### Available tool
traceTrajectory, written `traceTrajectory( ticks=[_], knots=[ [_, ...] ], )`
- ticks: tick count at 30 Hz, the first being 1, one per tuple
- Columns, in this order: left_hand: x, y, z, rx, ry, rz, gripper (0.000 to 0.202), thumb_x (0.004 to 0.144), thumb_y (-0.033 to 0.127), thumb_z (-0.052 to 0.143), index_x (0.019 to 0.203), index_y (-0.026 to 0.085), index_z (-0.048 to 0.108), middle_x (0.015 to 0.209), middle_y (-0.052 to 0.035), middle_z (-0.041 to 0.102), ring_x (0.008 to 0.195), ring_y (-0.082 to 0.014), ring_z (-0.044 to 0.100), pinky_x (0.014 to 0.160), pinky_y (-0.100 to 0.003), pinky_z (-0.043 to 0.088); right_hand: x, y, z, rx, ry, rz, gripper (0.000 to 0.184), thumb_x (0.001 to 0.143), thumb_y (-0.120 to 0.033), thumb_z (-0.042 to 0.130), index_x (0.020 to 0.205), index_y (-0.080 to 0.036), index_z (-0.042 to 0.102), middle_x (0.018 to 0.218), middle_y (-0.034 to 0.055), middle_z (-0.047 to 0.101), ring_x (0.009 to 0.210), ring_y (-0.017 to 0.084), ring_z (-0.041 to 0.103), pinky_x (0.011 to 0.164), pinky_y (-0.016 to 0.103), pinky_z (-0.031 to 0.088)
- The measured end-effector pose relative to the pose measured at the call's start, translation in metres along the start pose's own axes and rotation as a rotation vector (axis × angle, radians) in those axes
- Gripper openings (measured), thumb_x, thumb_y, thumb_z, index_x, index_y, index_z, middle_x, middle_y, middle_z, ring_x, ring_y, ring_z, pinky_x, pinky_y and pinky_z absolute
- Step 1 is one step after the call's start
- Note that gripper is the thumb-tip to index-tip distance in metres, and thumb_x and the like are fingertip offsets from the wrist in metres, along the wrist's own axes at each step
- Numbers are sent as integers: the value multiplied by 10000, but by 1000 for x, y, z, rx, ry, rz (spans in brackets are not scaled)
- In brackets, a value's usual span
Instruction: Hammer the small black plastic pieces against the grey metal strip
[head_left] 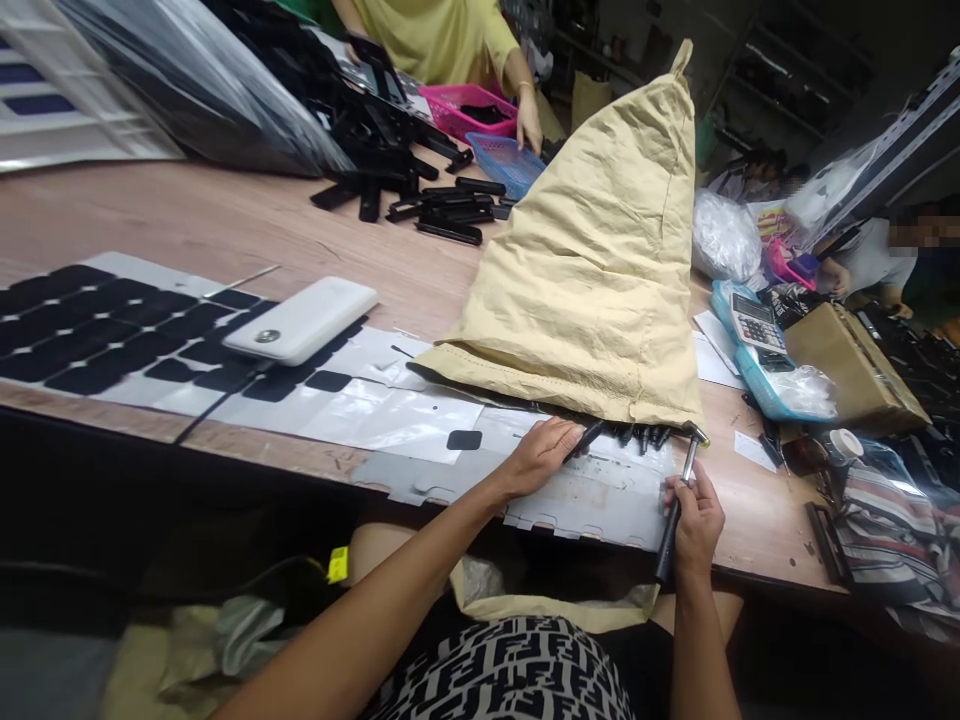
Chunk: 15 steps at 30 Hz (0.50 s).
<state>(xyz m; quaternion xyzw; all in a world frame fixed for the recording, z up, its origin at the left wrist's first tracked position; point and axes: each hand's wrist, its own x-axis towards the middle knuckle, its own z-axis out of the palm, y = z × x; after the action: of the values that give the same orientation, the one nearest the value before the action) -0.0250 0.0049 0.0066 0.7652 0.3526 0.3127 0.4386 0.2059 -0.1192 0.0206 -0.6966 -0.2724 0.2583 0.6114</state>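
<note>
My right hand point(696, 515) is closed around the handle of a small hammer point(685, 470), its metal head up beside the lower right corner of a tan cloth bag point(592, 270). Pinched in my left hand point(541, 455) is a slim black part point(585, 440), just below the bag's lower edge. Several similar black pieces point(645, 436) stick out from under that edge, between my hands. Beneath them lies a grey-white sheet point(577, 500) along the table's front edge. What lies under the bag is hidden.
A white power bank point(304, 320) with a cable rests on black square pads point(97, 325) at left. Black parts point(450, 210) lie heaped farther back, near a pink basket point(450, 105) and a co-worker in yellow point(427, 40). At right are a calculator point(756, 322) and a cardboard box point(855, 365).
</note>
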Motion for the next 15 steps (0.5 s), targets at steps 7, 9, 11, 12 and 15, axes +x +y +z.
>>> traceTrajectory(
  ticks=[7,9,11,12,15],
  knots=[
    [-3,-1,-6,-317,-38,-45,552,1003,563,300,854,174,662,850,-62,675,848,-205,624,834,-347,519,-2,8,0,-43,-43,-26,706,761,-408,747,1386,-130,573,814,8,682,589,114,569,526,243,438],
    [-2,-5,-6,-367,-45,-63,555,997,585,312,861,172,656,851,-62,670,844,-205,622,835,-348,518,-2,7,0,-46,-45,-31,701,754,-387,751,1379,-122,577,802,1,673,582,110,561,538,246,436],
    [-1,-8,-7,-394,-43,-65,549,994,591,328,863,172,657,849,-60,669,848,-206,619,844,-346,510,-2,6,1,-43,-45,-33,695,751,-374,752,1375,-121,579,801,-2,668,580,110,558,544,251,438],
    [-1,-8,-7,-401,-47,-64,543,995,589,334,867,172,658,851,-59,670,852,-205,619,848,-345,506,-3,5,1,-41,-44,-33,692,753,-371,750,1375,-124,579,803,-3,666,580,111,558,545,253,439],
    [-5,0,-12,-390,-51,-64,531,1003,580,326,878,176,647,861,-60,674,868,-208,622,853,-343,500,-4,2,2,-37,-31,-34,688,752,-364,744,1378,-129,578,803,-7,658,573,110,554,544,256,441]
  ],
)
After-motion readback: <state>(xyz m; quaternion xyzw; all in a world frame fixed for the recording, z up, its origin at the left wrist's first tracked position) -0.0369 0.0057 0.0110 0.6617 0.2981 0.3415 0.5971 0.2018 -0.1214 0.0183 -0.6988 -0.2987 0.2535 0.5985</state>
